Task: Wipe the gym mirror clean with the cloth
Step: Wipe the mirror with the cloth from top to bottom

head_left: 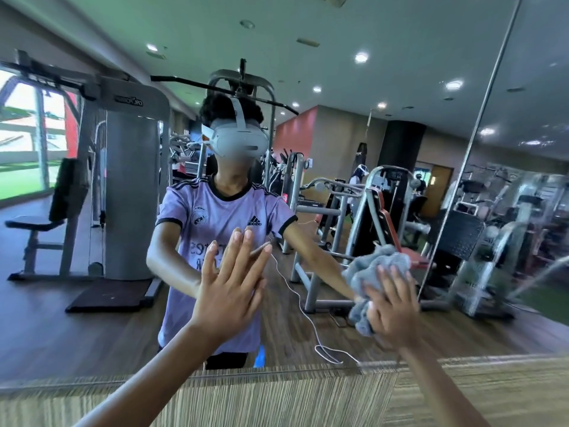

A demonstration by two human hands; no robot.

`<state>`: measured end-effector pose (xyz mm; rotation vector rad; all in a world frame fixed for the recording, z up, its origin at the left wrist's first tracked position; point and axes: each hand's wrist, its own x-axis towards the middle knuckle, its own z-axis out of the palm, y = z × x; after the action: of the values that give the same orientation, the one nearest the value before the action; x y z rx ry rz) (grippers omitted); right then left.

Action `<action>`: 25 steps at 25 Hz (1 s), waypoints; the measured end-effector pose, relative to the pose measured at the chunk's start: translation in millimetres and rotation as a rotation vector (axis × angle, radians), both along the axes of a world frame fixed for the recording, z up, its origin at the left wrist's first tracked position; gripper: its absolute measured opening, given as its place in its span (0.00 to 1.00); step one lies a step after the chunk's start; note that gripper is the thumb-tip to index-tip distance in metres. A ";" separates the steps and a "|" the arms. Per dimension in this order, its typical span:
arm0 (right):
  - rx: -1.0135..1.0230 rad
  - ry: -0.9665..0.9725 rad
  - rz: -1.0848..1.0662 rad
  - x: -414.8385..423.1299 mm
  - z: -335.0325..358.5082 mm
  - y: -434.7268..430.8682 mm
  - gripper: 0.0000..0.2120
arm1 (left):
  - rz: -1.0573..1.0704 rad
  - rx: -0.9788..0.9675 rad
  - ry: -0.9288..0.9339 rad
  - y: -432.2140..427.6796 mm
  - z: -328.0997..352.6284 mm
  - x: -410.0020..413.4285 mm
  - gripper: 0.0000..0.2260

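The gym mirror fills most of the view and reflects a person in a lilac shirt and a grey headset. My left hand lies flat against the glass at centre, fingers spread and pointing up, holding nothing. My right hand presses a bunched grey cloth onto the mirror at the lower right; the cloth bulges out above and to the left of my fingers. The cloth's reflection merges with it. My forearms come in from the bottom edge.
A wood-grain panel runs under the mirror's bottom edge. A vertical seam splits the mirror into panels at the right. Reflected weight machines, benches and a white cable show in the glass.
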<state>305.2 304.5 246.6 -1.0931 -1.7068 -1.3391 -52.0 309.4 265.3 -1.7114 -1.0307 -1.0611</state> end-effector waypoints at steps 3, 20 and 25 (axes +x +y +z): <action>0.090 0.793 0.018 3.5 19.6 7.7 0.23 | 0.011 -0.013 0.012 -0.6 -3.1 0.9 0.28; -0.080 0.223 0.100 -92.0 -85.9 -4.7 0.26 | 0.013 -0.131 0.070 -15.7 -83.2 -66.5 0.25; 0.090 1.001 0.073 -89.3 -49.0 6.8 0.25 | 0.090 -0.169 -0.020 -17.0 -97.5 -109.5 0.25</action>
<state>215.9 311.3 197.6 -1.3113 -0.9099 -0.6034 -161.5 292.4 167.8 -1.7725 -1.2284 -0.9585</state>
